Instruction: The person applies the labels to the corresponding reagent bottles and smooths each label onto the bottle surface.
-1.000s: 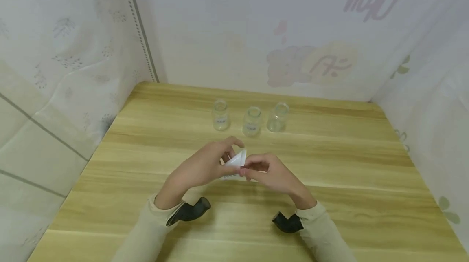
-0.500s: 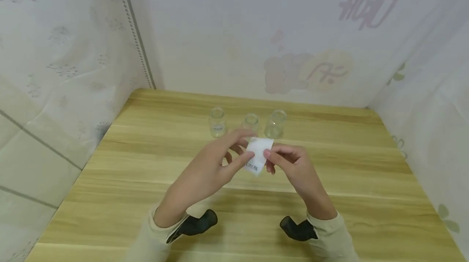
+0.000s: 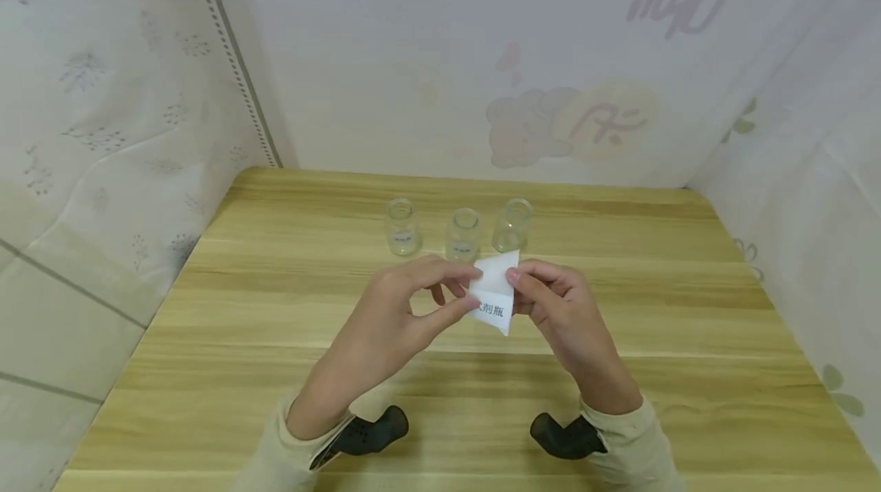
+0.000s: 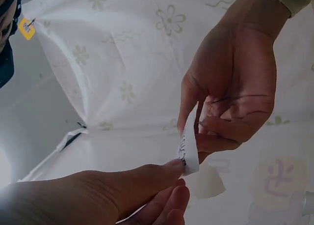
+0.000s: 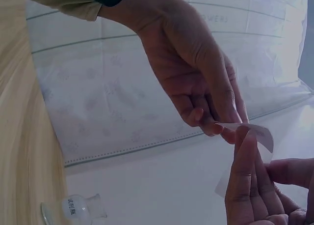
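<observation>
A small white paper label (image 3: 492, 283) with dark printed characters is held up between both hands, above the table. The left hand (image 3: 392, 324) pinches its left edge with thumb and fingers; the right hand (image 3: 567, 316) pinches its upper right side between thumb and curled fingers. In the left wrist view the label (image 4: 192, 146) appears nearly edge-on between the left hand (image 4: 117, 193) and the right hand (image 4: 235, 82). The right wrist view shows the paper (image 5: 260, 134) bent, with the right hand (image 5: 265, 185) and the left hand (image 5: 191, 58) at it.
Beyond the hands, three clear glass bottles stand on the wooden table (image 3: 275, 324): a labelled left bottle (image 3: 402, 228), a labelled middle bottle (image 3: 463, 236) and a right bottle (image 3: 512, 226) with no label visible. Patterned fabric walls (image 3: 385, 56) enclose the back and sides.
The paper has come up and to the right, turning so that its printed face shows towards the head camera. Both hands have moved right with it; the bottles remain standing.
</observation>
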A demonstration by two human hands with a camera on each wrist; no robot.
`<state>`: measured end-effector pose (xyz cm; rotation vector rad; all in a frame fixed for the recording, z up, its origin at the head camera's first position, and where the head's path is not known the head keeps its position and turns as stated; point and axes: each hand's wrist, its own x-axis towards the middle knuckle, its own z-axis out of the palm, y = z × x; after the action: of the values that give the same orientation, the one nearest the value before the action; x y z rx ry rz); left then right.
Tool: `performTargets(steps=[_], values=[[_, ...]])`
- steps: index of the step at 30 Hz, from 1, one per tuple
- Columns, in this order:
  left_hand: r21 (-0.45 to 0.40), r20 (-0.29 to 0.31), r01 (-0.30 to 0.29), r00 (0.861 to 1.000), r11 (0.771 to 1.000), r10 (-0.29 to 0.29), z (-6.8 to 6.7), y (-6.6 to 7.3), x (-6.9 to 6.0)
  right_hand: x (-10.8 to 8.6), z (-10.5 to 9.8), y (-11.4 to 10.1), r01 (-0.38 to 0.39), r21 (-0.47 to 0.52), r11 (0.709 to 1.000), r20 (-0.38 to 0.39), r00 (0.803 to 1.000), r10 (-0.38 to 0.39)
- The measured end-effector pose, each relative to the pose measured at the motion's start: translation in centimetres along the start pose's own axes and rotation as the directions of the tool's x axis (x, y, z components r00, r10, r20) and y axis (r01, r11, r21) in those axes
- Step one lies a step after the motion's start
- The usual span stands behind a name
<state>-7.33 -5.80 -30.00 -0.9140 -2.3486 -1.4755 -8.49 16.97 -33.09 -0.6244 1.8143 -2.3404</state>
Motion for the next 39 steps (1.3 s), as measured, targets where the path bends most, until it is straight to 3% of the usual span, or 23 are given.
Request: performTargets(steps=[14, 20, 24, 31, 39], values=[[-0.047, -0.091, -0.011, 0.996, 0.999, 0.007, 0.4, -0.2, 0.4, -0.3, 0.4, -0.6, 0.041, 0.065, 0.997, -0.026, 0.999, -0.039], [-0.064, -0.072, 0.007, 0.997, 0.998, -0.012, 0.6, -0.1, 0.4, -0.2, 0.8, -0.4, 0.06, 0.099, 0.993, -0.071, 0.996, -0.053], [-0.045, -0.067, 0.021, 0.997, 0.999, -0.024, 0.7, -0.1, 0.4, -0.2, 1.1, -0.3, 0.058, 0.106, 0.993, -0.101, 0.994, -0.047], [0.006, -0.114, -0.02, 0.993, 1.0, 0.02, 0.9, -0.3, 0.3, -0.2, 1.3, -0.2, 0.034, 0.084, 0.996, -0.149, 0.989, -0.022], [0.036, -0.118, -0.011, 0.993, 0.999, 0.016, 0.8, -0.2, 0.3, -0.2, 1.4, 0.0, 0.046, 0.047, 0.998, -0.17, 0.985, -0.037]])
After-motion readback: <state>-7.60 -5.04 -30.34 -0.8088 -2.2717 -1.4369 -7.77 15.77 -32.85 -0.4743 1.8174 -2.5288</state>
